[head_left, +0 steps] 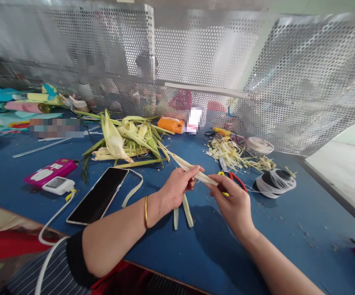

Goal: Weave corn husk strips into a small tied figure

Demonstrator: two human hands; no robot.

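A pale strip of corn husk (200, 175) stretches between my two hands above the blue table. My left hand (180, 183) pinches it near the middle, its thumb lying along the strip, and two narrow husk ends (187, 211) hang below that hand. At the strip's near end, the thumb and fingers of my right hand (231, 203) are closed on it. Scissors with red and yellow handles (238, 181) lie just behind my right hand, partly hidden by it. Beyond my left hand rests a pile of green corn husks (134, 139).
A black phone (99, 196), a magenta box (51, 172) and a white corded device (58, 185) lie left. To the right are a spool of white thread (274, 183), husk scraps (226, 151) and a round container (259, 145). A perforated metal screen (202, 53) stands behind an orange packet (170, 124).
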